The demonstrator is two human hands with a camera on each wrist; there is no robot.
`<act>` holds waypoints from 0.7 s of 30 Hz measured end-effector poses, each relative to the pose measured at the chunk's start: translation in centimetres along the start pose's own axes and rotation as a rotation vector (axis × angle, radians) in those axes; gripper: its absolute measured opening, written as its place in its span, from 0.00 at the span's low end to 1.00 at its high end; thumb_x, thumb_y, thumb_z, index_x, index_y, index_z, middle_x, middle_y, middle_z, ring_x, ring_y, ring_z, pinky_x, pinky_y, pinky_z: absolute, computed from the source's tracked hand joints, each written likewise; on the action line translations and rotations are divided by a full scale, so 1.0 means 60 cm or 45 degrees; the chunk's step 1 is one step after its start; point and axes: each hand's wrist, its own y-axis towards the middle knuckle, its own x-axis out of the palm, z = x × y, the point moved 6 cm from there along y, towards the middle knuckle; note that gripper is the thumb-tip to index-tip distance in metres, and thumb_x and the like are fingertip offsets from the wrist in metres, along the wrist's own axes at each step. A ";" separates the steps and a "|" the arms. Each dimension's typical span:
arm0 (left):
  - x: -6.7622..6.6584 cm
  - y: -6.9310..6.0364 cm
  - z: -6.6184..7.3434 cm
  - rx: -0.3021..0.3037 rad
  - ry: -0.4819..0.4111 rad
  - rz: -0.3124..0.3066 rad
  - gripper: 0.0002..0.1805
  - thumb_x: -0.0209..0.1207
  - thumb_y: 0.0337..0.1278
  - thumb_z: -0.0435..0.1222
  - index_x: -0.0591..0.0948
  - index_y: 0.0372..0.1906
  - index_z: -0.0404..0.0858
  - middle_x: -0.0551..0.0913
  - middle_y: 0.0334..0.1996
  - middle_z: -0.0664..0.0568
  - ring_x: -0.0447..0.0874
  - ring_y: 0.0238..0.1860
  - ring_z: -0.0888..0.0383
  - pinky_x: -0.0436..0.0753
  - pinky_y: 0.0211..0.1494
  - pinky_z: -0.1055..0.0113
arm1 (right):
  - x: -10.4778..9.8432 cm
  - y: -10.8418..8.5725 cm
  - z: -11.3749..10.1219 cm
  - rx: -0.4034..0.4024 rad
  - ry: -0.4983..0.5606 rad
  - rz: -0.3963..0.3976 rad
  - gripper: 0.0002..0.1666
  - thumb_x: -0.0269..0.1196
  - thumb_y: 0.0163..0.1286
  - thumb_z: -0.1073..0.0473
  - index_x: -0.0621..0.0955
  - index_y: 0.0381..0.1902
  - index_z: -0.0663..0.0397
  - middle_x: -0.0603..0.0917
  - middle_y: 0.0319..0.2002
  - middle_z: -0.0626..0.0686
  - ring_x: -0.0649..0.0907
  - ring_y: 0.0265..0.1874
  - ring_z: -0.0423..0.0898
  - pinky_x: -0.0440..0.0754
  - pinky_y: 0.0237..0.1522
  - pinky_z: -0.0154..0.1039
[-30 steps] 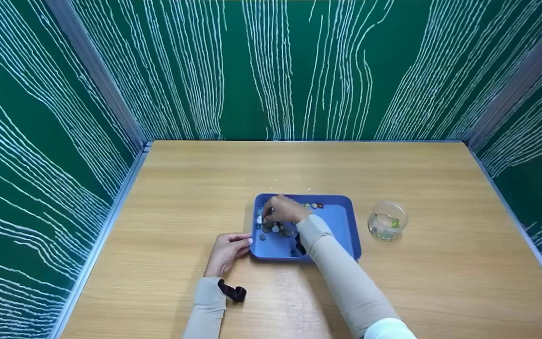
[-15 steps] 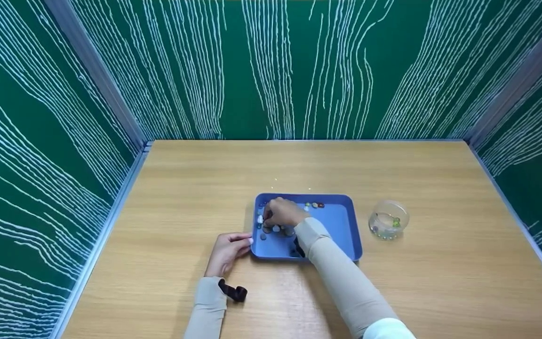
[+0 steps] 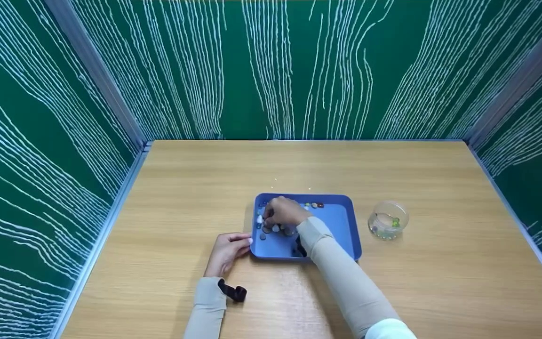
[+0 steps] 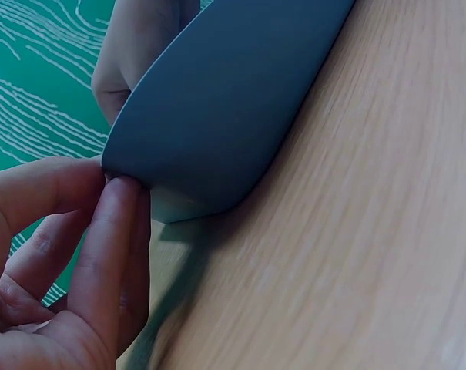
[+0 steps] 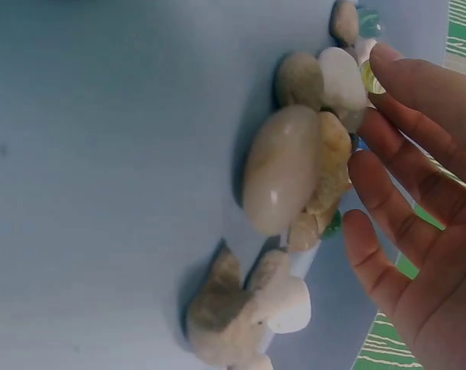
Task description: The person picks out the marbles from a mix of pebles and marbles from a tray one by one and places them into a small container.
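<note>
A blue tray (image 3: 337, 230) lies on the table with pebbles and glass marbles in it. My left hand (image 3: 227, 252) is at its near left corner; in the left wrist view the thumb and fingers (image 4: 113, 223) pinch the rim. My right hand (image 3: 285, 211) reaches down into the tray's left part. Seen from the right wrist, its fingers are loosely bent beside a cluster of pebbles (image 5: 283, 169). A yellow-swirled marble (image 5: 373, 77) shows between the upper fingertips; I cannot tell whether they touch it. White stones (image 5: 290, 307) and a green marble (image 5: 331, 223) sit close by.
To the right of the tray stands a clear round container (image 3: 388, 220) with several marbles inside. Several small stones (image 3: 315, 205) line the tray's far side. Tiny pale specks lie on the table (image 3: 195, 183) behind it. Green patterned walls (image 3: 271, 70) enclose the back and sides.
The right hand shifts only slightly, its fingers staying among the pebbles at the tray's left. The left hand keeps its place on the rim, and the clear container stays put.
</note>
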 end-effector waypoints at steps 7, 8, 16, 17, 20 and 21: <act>0.000 0.000 0.000 0.000 -0.008 -0.004 0.18 0.61 0.51 0.21 0.77 0.49 0.18 0.85 0.43 0.38 0.85 0.40 0.57 0.86 0.49 0.66 | -0.016 -0.010 0.005 0.020 0.065 0.013 0.06 0.68 0.61 0.58 0.88 0.35 0.51 0.87 0.32 0.48 0.80 0.23 0.38 0.80 0.27 0.34; 0.000 -0.001 0.000 -0.004 -0.010 -0.001 0.18 0.61 0.51 0.21 0.78 0.49 0.18 0.85 0.42 0.39 0.85 0.40 0.57 0.86 0.49 0.66 | -0.018 -0.012 0.006 0.015 0.064 0.017 0.06 0.68 0.61 0.58 0.88 0.35 0.52 0.87 0.32 0.47 0.80 0.23 0.38 0.80 0.28 0.34; 0.002 -0.001 -0.001 -0.019 -0.018 0.005 0.18 0.61 0.50 0.20 0.78 0.49 0.18 0.85 0.41 0.40 0.85 0.40 0.57 0.86 0.49 0.66 | -0.035 -0.027 0.015 0.006 0.094 0.004 0.07 0.67 0.62 0.59 0.88 0.36 0.55 0.87 0.32 0.48 0.82 0.26 0.40 0.84 0.32 0.35; 0.002 -0.001 0.000 -0.022 -0.015 0.008 0.17 0.61 0.50 0.20 0.78 0.48 0.19 0.85 0.41 0.40 0.85 0.40 0.57 0.86 0.49 0.66 | -0.038 -0.029 0.017 0.014 0.100 0.004 0.07 0.67 0.63 0.59 0.88 0.36 0.55 0.87 0.32 0.48 0.82 0.26 0.40 0.84 0.31 0.35; 0.001 -0.001 0.000 -0.015 -0.004 0.002 0.18 0.61 0.50 0.20 0.78 0.49 0.18 0.85 0.42 0.39 0.85 0.39 0.57 0.86 0.50 0.66 | -0.047 -0.036 0.025 0.062 0.132 0.000 0.07 0.66 0.63 0.58 0.88 0.36 0.53 0.86 0.32 0.47 0.82 0.27 0.42 0.83 0.30 0.34; 0.002 -0.001 0.000 -0.007 -0.002 -0.004 0.18 0.61 0.51 0.20 0.78 0.49 0.18 0.85 0.42 0.39 0.85 0.40 0.57 0.86 0.50 0.66 | -0.051 -0.039 0.027 0.069 0.124 0.009 0.06 0.66 0.63 0.58 0.88 0.36 0.52 0.86 0.32 0.47 0.82 0.28 0.43 0.82 0.30 0.34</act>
